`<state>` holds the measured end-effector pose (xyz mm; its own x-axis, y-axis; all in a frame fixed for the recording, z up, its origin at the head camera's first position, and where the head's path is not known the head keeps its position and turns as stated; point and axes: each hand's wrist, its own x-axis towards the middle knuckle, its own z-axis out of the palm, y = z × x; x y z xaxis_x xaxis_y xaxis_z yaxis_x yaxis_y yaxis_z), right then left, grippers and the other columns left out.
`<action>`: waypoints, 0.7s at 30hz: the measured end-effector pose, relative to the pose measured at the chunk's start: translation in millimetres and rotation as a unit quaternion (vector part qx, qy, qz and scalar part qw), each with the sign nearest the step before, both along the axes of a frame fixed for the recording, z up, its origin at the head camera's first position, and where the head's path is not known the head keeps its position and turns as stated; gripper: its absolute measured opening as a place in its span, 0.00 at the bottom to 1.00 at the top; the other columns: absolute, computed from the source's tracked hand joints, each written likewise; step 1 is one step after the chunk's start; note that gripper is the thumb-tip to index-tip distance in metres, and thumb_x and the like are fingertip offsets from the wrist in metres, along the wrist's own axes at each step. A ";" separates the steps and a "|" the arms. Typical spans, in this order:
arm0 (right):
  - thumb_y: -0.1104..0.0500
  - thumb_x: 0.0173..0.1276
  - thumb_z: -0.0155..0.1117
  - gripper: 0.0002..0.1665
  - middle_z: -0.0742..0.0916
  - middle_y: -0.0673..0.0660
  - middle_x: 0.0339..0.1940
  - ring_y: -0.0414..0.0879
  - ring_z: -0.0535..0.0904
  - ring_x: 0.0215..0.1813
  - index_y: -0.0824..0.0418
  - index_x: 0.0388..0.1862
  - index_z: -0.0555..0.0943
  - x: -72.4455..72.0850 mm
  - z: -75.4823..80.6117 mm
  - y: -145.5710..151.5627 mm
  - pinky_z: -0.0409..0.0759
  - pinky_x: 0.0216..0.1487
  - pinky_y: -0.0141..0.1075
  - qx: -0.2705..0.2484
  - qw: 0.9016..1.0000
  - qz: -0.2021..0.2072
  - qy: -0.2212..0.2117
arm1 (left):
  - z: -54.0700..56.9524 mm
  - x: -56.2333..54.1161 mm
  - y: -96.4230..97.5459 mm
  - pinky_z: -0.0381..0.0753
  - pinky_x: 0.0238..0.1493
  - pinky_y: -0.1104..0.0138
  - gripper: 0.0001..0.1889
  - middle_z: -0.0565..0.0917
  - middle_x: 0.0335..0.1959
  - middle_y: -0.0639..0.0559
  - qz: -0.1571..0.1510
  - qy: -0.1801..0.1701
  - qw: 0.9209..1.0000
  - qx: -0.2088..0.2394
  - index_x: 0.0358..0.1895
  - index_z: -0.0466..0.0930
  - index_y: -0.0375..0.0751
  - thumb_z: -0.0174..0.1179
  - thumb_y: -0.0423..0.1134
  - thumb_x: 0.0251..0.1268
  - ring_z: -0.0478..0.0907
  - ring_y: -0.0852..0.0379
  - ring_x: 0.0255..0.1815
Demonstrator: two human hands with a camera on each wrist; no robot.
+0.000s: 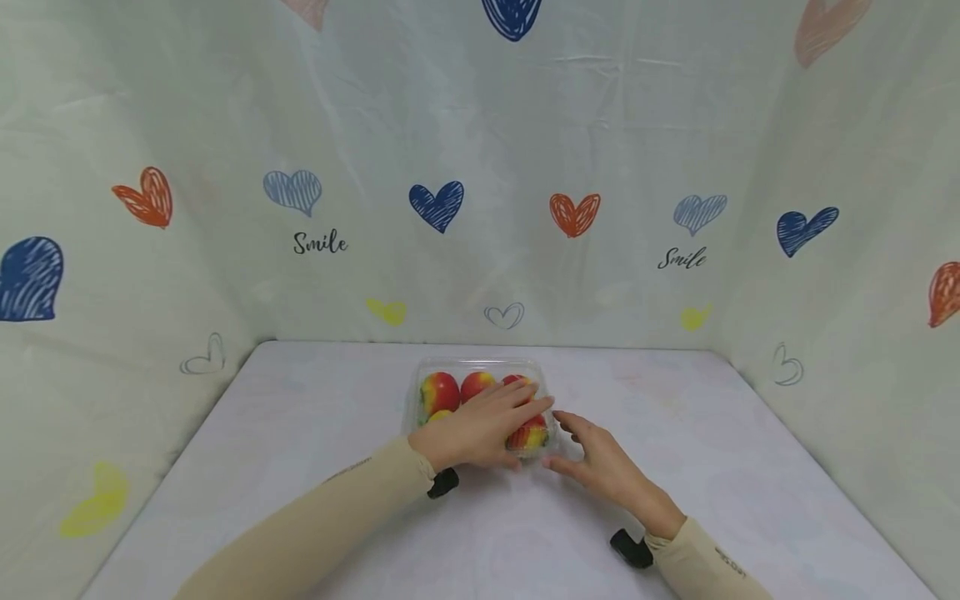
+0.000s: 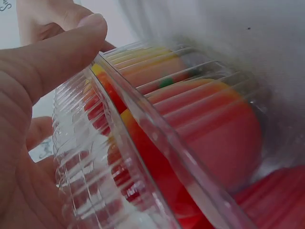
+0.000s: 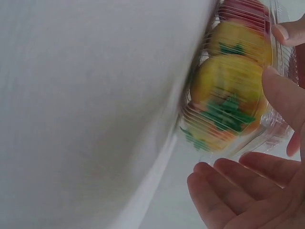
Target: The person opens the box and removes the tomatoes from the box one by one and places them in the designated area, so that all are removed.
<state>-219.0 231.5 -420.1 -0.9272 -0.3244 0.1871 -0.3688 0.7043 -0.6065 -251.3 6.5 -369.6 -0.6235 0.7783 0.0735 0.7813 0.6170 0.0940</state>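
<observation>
Several red-and-yellow fruits [image 1: 440, 392] sit in a clear plastic box [image 1: 480, 362] on the table. The ribbed lid [image 2: 81, 176] lies over them, its rim close along the base's rim. My left hand [image 1: 483, 422] rests on the lid with fingers extended, its thumb [image 2: 66, 57] along the near rim in the left wrist view. At the box's right end is my right hand [image 1: 603, 462], fingers spread and relaxed. In the right wrist view, its fingertips [image 3: 202, 168] are right at the box's corner. Green leaf shapes [image 3: 228, 113] show through the plastic. My left hand hides some fruits.
A white cloth covers the table [image 1: 315, 433]. Pale curtains [image 1: 375, 125] printed with hearts and "Smile" stand behind it and along both sides. Each wrist carries a black camera, such as the right one [image 1: 632, 548].
</observation>
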 end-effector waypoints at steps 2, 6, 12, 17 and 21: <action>0.48 0.58 0.72 0.44 0.75 0.61 0.65 0.59 0.74 0.61 0.64 0.68 0.67 0.4 0.4 -0.3 0.76 0.57 0.53 -0.004 1.000 -0.002 -0.008 | 0.6 -1.2 2.4 0.53 0.74 0.54 0.49 0.56 0.75 0.49 0.000 -0.003 1.000 -0.003 0.75 0.53 0.56 0.71 0.53 0.51 0.49 0.52 0.76; 0.49 0.58 0.72 0.44 0.74 0.61 0.66 0.61 0.74 0.61 0.63 0.69 0.67 0.1 0.2 0.0 0.77 0.57 0.53 -0.014 1.000 -0.004 -0.016 | 1.3 -4.0 6.7 0.50 0.74 0.51 0.48 0.55 0.76 0.50 0.001 -0.004 1.000 -0.015 0.75 0.54 0.56 0.71 0.54 0.51 0.49 0.52 0.76; 0.47 0.58 0.73 0.44 0.76 0.62 0.64 0.61 0.75 0.60 0.63 0.68 0.67 -1.8 -0.7 0.8 0.77 0.56 0.52 -0.029 0.999 0.002 -0.019 | 2.2 -8.2 10.9 0.46 0.74 0.49 0.48 0.54 0.76 0.51 0.000 -0.006 0.999 -0.032 0.75 0.54 0.57 0.70 0.57 0.50 0.48 0.52 0.76; 0.46 0.57 0.72 0.43 0.76 0.62 0.64 0.59 0.74 0.61 0.63 0.68 0.68 -2.9 -1.1 1.8 0.76 0.58 0.52 -0.030 0.999 0.006 -0.012 | 3.5 -8.9 13.0 0.48 0.73 0.46 0.46 0.55 0.76 0.50 0.001 -0.015 0.999 -0.031 0.74 0.56 0.55 0.70 0.56 0.52 0.48 0.50 0.76; 0.44 0.58 0.71 0.43 0.76 0.62 0.64 0.59 0.74 0.62 0.63 0.67 0.69 -3.9 -1.3 3.0 0.76 0.58 0.52 -0.027 1.000 0.007 -0.004 | 3.6 -10.5 14.0 0.49 0.72 0.42 0.46 0.56 0.75 0.50 0.011 -0.030 0.999 -0.020 0.74 0.58 0.55 0.70 0.56 0.51 0.49 0.51 0.76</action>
<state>-222.8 234.5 -421.4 -0.9245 -0.3264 0.1968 -0.3727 0.6661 -0.6461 -261.8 20.6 -366.0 -0.6425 0.7663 0.0054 0.7616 0.6377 0.1157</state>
